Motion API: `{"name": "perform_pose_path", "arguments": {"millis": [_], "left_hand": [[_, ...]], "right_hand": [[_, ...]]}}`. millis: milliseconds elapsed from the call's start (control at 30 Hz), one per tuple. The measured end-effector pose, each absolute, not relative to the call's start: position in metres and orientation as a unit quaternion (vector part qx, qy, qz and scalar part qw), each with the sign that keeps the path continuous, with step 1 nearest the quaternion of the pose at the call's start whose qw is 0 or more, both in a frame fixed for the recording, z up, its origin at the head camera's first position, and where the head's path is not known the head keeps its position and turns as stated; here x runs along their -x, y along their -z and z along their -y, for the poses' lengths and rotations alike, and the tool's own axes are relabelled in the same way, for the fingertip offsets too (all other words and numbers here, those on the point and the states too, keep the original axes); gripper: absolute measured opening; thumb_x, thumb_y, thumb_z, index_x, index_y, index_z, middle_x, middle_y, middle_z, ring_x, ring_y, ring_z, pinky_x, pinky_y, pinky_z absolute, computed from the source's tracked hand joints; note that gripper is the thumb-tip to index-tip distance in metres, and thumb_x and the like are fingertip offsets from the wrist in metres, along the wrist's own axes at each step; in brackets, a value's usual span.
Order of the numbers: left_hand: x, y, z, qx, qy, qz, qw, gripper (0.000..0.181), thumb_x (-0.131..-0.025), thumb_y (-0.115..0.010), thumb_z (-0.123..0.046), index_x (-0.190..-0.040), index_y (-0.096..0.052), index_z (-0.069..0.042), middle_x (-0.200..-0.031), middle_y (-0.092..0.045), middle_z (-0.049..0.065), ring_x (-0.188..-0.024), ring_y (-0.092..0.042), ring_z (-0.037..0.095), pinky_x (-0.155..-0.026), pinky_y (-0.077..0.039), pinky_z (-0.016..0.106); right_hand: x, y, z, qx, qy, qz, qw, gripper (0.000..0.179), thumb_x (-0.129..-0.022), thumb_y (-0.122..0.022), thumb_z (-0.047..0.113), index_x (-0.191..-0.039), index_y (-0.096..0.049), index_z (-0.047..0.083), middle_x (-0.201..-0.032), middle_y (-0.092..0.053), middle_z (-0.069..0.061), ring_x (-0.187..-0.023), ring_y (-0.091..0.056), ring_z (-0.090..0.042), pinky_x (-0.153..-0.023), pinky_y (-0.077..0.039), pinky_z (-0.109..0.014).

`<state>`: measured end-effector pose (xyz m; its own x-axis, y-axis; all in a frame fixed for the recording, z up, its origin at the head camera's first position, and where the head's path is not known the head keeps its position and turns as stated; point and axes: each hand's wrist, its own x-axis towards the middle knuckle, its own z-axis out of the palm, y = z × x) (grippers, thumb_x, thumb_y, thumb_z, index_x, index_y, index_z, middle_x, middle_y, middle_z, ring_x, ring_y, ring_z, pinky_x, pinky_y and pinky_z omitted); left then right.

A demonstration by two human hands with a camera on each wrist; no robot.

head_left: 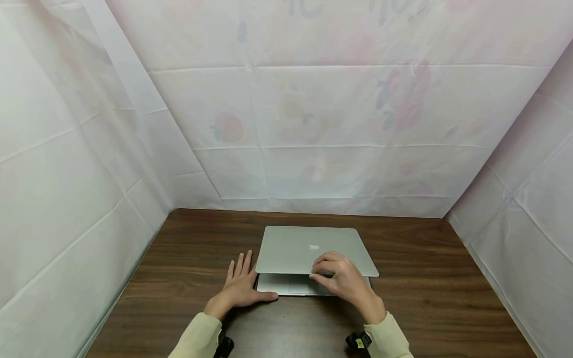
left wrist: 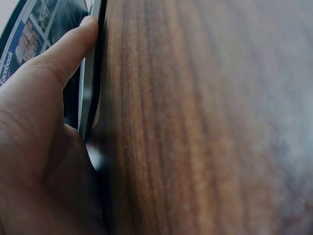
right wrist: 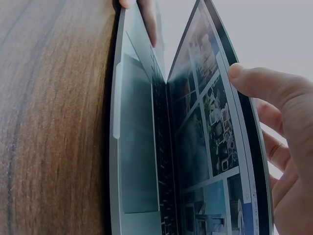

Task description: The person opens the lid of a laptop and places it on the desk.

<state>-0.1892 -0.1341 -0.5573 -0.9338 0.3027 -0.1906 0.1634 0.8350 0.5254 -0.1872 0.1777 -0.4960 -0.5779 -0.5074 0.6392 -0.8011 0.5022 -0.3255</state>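
Note:
A silver laptop (head_left: 291, 251) lies on the table with its lid partly raised, and a strip of its base (head_left: 273, 284) shows below the lid's front edge. Pinching the middle of that edge, my right hand (head_left: 344, 278) has its thumb on the screen side and the other fingers behind the lid. In the right wrist view the screen (right wrist: 195, 142) is lit with pictures, above the trackpad (right wrist: 137, 161) and dark keys. My left hand (head_left: 241, 288) is spread at the laptop's left side, thumb on the base's front left corner, other fingers straight.
The laptop stands on a dark wood-grain table (head_left: 179, 278). Pale cloth with faded fruit prints (head_left: 313, 109) hangs behind it, and white cloth (head_left: 67, 189) closes in both sides. Dark camera units (head_left: 358, 341) are worn at the wrists.

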Motion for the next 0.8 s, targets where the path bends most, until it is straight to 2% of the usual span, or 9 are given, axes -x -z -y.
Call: {"name": "perform_pose_path", "arguments": {"millis": [300,800], "left_hand": [[0.191,0.563,0.135,-0.114,-0.254,-0.952,0.128,0.124,-0.072,-0.071,-0.083,-0.163,-0.029,-0.010,-0.173,0.011,0.013,-0.159,0.015,0.037,-0.124,0.016,0.058],[0.189,0.562,0.135,-0.116,-0.263,-0.950,0.120,0.120,-0.072,-0.073,-0.081,-0.158,-0.040,-0.005,-0.173,0.008,0.016,-0.159,0.014,0.039,-0.124,0.016,0.059]], "right_hand": [[0.190,0.492,-0.178,-0.403,-0.313,0.826,0.241,0.014,-0.077,-0.091,0.010,-0.080,-0.078,0.016,-0.090,-0.074,0.005,-0.085,-0.068,-0.010,-0.076,-0.058,-0.023],[0.192,0.483,-0.177,-0.414,-0.311,0.821,0.243,0.013,-0.078,-0.090,0.009,-0.080,-0.079,0.016,-0.088,-0.072,0.005,-0.083,-0.068,-0.009,-0.075,-0.056,-0.020]]}}
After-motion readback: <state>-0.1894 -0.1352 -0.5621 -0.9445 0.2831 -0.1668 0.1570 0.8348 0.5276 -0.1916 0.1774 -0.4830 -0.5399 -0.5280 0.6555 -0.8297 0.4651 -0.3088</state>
